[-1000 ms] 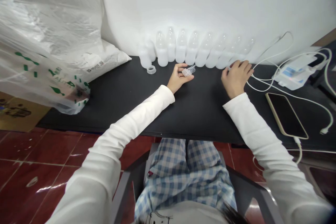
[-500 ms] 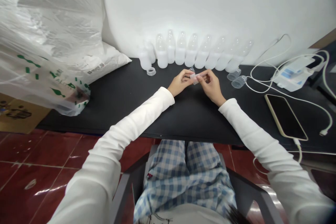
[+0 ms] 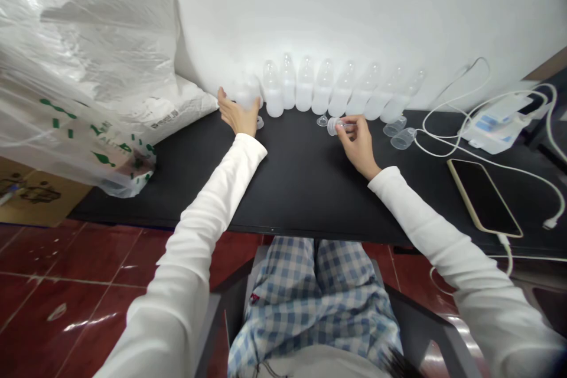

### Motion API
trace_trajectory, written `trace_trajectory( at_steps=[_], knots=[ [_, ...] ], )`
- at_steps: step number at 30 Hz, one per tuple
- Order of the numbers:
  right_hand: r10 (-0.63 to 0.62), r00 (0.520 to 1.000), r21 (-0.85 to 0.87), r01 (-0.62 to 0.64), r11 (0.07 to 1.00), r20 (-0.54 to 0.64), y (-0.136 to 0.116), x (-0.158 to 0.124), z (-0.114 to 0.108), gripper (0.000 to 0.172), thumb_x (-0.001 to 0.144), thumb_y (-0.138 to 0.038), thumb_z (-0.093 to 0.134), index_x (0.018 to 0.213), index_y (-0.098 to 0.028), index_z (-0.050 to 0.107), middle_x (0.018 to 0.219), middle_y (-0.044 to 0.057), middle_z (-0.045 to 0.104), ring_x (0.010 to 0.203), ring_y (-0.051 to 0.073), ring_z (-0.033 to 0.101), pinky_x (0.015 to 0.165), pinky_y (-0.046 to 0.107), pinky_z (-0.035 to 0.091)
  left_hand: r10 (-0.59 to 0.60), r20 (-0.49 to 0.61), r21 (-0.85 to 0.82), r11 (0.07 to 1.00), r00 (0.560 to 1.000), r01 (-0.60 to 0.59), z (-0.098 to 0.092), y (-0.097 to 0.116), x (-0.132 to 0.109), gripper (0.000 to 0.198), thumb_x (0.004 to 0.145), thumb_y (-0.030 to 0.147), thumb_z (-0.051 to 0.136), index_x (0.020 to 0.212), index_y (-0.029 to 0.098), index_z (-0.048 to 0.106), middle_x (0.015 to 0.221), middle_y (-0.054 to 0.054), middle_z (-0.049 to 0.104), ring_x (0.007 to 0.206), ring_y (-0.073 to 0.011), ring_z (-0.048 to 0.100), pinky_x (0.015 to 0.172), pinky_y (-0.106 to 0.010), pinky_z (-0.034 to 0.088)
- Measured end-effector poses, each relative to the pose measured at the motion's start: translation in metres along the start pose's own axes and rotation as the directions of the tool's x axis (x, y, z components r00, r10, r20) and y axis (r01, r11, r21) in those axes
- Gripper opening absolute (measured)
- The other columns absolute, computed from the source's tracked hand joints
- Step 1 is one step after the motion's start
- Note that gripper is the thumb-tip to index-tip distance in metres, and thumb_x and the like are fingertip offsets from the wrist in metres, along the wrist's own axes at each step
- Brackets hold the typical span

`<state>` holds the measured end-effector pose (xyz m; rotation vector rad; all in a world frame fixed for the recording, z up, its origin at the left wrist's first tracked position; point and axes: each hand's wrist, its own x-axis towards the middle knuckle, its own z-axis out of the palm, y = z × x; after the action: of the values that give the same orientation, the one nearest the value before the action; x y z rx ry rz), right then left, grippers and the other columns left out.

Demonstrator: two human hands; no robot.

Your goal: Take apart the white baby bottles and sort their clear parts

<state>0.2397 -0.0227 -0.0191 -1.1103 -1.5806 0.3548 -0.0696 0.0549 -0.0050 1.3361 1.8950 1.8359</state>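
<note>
In the head view, the left hand (image 3: 241, 117) is covering the lower part of a white bottle (image 3: 245, 94) at the row's left end and partly hiding a clear ring (image 3: 260, 123). Its thumb and fingers are curving around the bottle's sides; whether they are gripping it, I cannot tell. The right hand (image 3: 359, 142) is pinching a translucent ribbed collar (image 3: 332, 126) in front of the capped bottles (image 3: 325, 93), its fingers masking one end. Both forearms are slanting forward across the black table (image 3: 301, 189), palms turning downward, sleeves running toward the lower corners.
</note>
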Motion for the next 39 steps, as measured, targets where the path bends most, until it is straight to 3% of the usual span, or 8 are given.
trace_trajectory(
  at_steps=[4,8,11,14,19,24,29,39],
  knots=[
    [-0.003,0.999,0.005,0.003,1.0,0.036,-0.002,0.0,-0.001,0.051,0.093,-0.072,0.063,0.111,-0.024,0.061,0.111,0.009,0.069,0.091,0.02,0.068,0.075,0.037,0.061,-0.081,0.044,0.099,0.992,0.996,0.077,0.0,-0.008,0.003,0.066,0.083,0.045,0.085,0.133,0.02,0.048,0.131,-0.013,0.069,0.137,-0.0349,0.056,0.114,-0.054,0.036],
    [0.004,0.999,0.0,-0.004,1.0,0.041,-0.006,-0.001,-0.003,0.051,0.093,-0.071,0.063,0.112,-0.024,0.061,0.113,0.01,0.071,0.094,0.021,0.069,0.076,0.037,0.061,0.046,-0.01,0.031,0.998,0.999,-0.045,-0.006,-0.006,0.006,0.062,0.093,0.063,0.071,0.135,0.022,0.049,0.133,-0.007,0.067,0.138,-0.03,0.049,0.115,-0.052,0.035],
    [0.001,1.0,0.013,-0.002,1.0,0.028,-0.004,-0.002,-0.001,0.052,0.094,-0.072,0.061,0.113,-0.023,0.059,0.115,0.011,0.07,0.096,0.022,0.07,0.078,0.038,0.061,0.289,0.028,0.032,0.957,0.957,-0.29,-0.008,0.004,0.0,0.068,0.094,0.057,0.071,0.146,0.022,0.044,0.147,-0.01,0.058,0.143,-0.0326,0.045,0.124,-0.055,0.029],
    [0.009,1.0,0.069,-0.008,0.998,-0.004,0.006,-0.002,0.001,0.054,0.095,-0.075,0.058,0.116,-0.025,0.056,0.12,0.012,0.069,0.097,0.022,0.07,0.08,0.039,0.062,0.516,0.271,0.037,0.838,0.812,-0.545,-0.002,0.015,-0.017,0.073,0.088,0.048,0.076,0.149,0.019,0.049,0.145,-0.017,0.059,0.142,-0.0367,0.05,0.125,-0.054,0.032],
    [0.033,0.999,0.139,-0.034,0.99,0.012,0.024,0.002,-0.001,0.061,0.093,-0.083,0.053,0.123,-0.029,0.053,0.127,0.012,0.065,0.1,0.023,0.069,0.078,0.041,0.065,0.623,0.654,-0.094,0.63,0.43,-0.771,0.012,0.028,-0.052,0.066,0.088,0.046,0.075,0.146,0.019,0.061,0.134,-0.02,0.067,0.123,-0.0379,0.066,0.109,-0.05,0.05],
    [-0.005,0.993,0.192,-0.017,0.981,0.114,0.014,0.001,-0.004,0.058,0.094,-0.078,0.058,0.125,-0.029,0.055,0.131,0.013,0.066,0.108,0.025,0.07,0.091,0.046,0.064,0.689,0.67,-0.149,0.49,0.277,-0.859,0.011,0.032,-0.061,0.064,0.095,0.045,0.067,0.152,0.016,0.057,0.13,-0.02,0.069,0.115,-0.0347,0.071,0.1,-0.048,0.056],
    [-0.049,0.98,0.281,-0.006,0.96,0.19,-0.002,0.001,-0.008,0.056,0.091,-0.076,0.065,0.122,-0.03,0.059,0.136,0.012,0.068,0.123,0.029,0.067,0.105,0.05,0.058,0.71,0.672,-0.19,0.44,0.211,-0.877,0.006,0.031,-0.059,0.063,0.096,0.045,0.067,0.151,0.014,0.058,0.124,-0.018,0.073,0.109,-0.0311,0.073,0.097,-0.046,0.06],
    [-0.042,0.955,0.308,-0.053,0.95,0.294,-0.013,0.002,-0.014,0.059,0.087,-0.075,0.072,0.122,-0.03,0.059,0.136,0.011,0.07,0.122,0.026,0.069,0.104,0.042,0.06,0.73,0.637,-0.266,0.511,0.249,-0.818,0.004,0.029,-0.058,0.063,0.094,0.046,0.073,0.149,0.016,0.06,0.123,-0.015,0.075,0.114,-0.0278,0.073,0.101,-0.043,0.06]
  ],
)
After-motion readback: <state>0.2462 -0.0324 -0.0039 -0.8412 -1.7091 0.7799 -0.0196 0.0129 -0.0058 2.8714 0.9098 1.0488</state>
